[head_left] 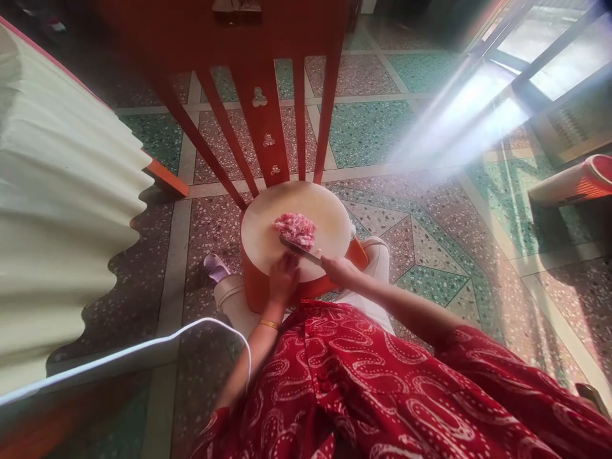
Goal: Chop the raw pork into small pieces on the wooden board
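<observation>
Board: a round, pale cutting board [258, 220] sits on the seat of the red chair [264, 120], right in front of me; it carries a single heap of meat.
Meat: the chopped pink-and-white meat [295, 226] lies loosely piled near the middle of the board, just beyond the fingers of my left hand and ahead and to the left of my right hand.
Knife: its dark blade [305, 251] slants along the near side of the heap, touching it, tip pointing away to the left.
Right hand: my right hand [339, 271] is closed round the knife handle, over the near right edge of the board.
Left hand: my left hand [284, 278] is at the near edge of the board with its fingers drawn together, just beside the blade; I cannot tell whether they pinch any meat.
Bracelet: a gold band [269, 324] circles my left wrist.
Cord: a white cord [157, 341] runs from the left and passes over my left forearm.
Cloth: a pale, wavy-edged cloth [62, 191] hangs at my left.
</observation>
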A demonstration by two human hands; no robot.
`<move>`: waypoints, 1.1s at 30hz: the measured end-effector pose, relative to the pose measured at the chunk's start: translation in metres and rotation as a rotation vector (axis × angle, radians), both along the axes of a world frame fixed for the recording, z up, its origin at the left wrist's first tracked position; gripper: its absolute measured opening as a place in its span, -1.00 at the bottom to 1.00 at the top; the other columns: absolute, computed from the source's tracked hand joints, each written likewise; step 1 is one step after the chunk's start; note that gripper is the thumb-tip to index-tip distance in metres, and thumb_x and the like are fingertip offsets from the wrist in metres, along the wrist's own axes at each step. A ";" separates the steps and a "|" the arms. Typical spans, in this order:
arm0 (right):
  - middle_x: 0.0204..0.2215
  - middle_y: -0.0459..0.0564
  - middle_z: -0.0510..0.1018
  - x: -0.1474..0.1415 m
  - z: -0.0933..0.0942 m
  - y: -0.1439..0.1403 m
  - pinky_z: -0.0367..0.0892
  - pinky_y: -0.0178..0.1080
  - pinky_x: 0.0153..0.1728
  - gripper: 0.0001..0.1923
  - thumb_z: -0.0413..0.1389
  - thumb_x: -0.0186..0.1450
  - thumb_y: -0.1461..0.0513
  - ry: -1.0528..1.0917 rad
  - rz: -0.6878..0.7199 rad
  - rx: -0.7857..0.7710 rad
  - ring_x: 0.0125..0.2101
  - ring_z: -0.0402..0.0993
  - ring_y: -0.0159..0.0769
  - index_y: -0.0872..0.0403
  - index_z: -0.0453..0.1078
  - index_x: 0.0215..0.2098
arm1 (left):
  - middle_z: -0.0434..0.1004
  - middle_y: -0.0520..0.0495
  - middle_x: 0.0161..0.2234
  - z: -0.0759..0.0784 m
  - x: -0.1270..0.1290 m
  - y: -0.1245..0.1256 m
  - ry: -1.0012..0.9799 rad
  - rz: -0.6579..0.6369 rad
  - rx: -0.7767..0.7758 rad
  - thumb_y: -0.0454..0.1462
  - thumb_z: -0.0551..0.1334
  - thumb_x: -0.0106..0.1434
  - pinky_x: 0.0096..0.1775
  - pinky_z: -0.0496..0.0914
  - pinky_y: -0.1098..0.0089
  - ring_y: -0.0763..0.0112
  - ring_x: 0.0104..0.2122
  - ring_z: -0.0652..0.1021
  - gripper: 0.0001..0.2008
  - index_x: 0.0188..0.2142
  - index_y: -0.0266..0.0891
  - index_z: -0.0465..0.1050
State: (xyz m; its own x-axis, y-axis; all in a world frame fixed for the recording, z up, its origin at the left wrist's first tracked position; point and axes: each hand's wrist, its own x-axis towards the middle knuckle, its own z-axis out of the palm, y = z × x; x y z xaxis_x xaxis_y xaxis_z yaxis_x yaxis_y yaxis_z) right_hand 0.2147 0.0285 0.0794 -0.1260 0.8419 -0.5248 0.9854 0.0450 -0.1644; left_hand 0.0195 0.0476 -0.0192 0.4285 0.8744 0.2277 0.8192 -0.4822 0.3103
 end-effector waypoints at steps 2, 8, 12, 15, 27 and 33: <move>-0.37 0.11 0.55 0.001 -0.005 -0.002 0.35 -0.29 -0.43 -0.54 -0.14 0.37 0.24 0.015 -0.014 -0.013 -0.33 0.55 -0.16 0.11 0.07 0.23 | 0.45 -0.27 -0.07 0.003 0.006 0.006 0.063 0.037 -0.007 -0.25 0.07 0.28 -0.16 0.30 0.20 0.14 -0.16 0.45 -0.73 -0.07 -0.25 0.41; -0.40 0.08 0.55 0.002 -0.013 -0.005 0.32 -0.31 -0.44 -0.70 -0.11 0.36 0.24 0.022 -0.039 0.002 -0.36 0.56 -0.18 0.08 0.26 0.04 | 0.52 -0.25 -0.34 0.008 0.015 0.019 0.070 0.084 -0.087 -0.37 0.04 0.26 -0.29 0.31 0.27 0.20 -0.35 0.50 -0.80 -0.27 -0.31 0.43; -0.40 0.09 0.55 0.002 -0.013 -0.004 0.33 -0.29 -0.44 -0.68 -0.11 0.36 0.24 0.032 -0.053 0.017 -0.35 0.56 -0.16 0.09 0.25 0.05 | 0.56 -0.18 -0.36 0.005 0.015 0.014 -0.186 0.227 -0.205 -0.28 0.05 0.29 -0.35 0.31 0.35 0.26 -0.38 0.54 -0.80 -0.21 -0.27 0.41; -0.38 0.11 0.56 0.001 -0.013 -0.003 0.35 -0.26 -0.41 -0.61 -0.11 0.35 0.24 0.028 -0.057 0.009 -0.33 0.56 -0.13 0.10 0.19 0.14 | 0.56 -0.18 -0.32 0.003 0.010 0.009 -0.199 0.192 -0.215 -0.22 0.06 0.30 -0.33 0.32 0.33 0.24 -0.35 0.54 -0.79 -0.21 -0.25 0.42; -0.39 0.10 0.54 -0.009 0.008 -0.005 0.31 -0.29 -0.47 -0.63 -0.17 0.39 0.22 0.018 -0.013 0.005 -0.37 0.55 -0.17 0.11 0.15 0.13 | 0.45 -0.18 -0.24 -0.009 0.001 0.014 -0.401 0.152 0.019 -0.27 0.04 0.32 -0.14 0.36 0.23 0.25 -0.20 0.44 -0.80 -0.23 -0.24 0.43; -0.35 0.09 0.56 -0.024 0.026 -0.006 0.31 -0.29 -0.43 -0.70 -0.14 0.35 0.30 0.036 0.023 -0.049 -0.35 0.54 -0.19 0.09 0.20 0.04 | 0.46 -0.19 -0.17 -0.012 -0.005 0.011 -0.322 -0.008 0.054 -0.29 0.08 0.30 -0.07 0.35 0.20 0.24 -0.12 0.44 -0.81 -0.18 -0.23 0.44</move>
